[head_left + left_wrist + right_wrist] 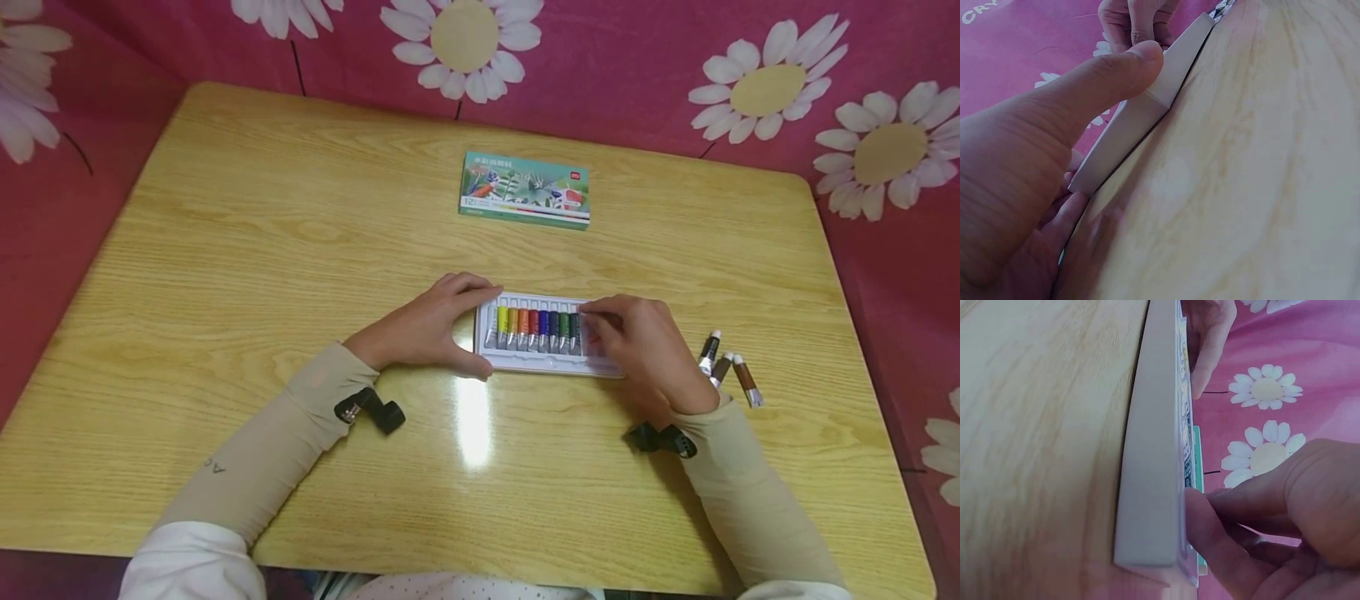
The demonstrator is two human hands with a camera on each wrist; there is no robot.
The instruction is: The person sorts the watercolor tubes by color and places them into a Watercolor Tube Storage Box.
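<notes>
A white plastic tray lies on the table with a row of paint tubes in its slots, from silver-white and yellow through red and blue to dark green. My left hand grips the tray's left end, thumb on the near corner and fingers at the far one. In the left wrist view the thumb lies over the tray's side wall. Over the right end, my right hand has its fingers curled, the fingertips at the dark green paint tube. The hand covers the slots beneath it.
Loose paint tubes, one black and two brown, lie right of the right hand. A flat green paint box with a plant picture stands behind the tray. Pink cloth with white daisies hangs beyond the table's far edge.
</notes>
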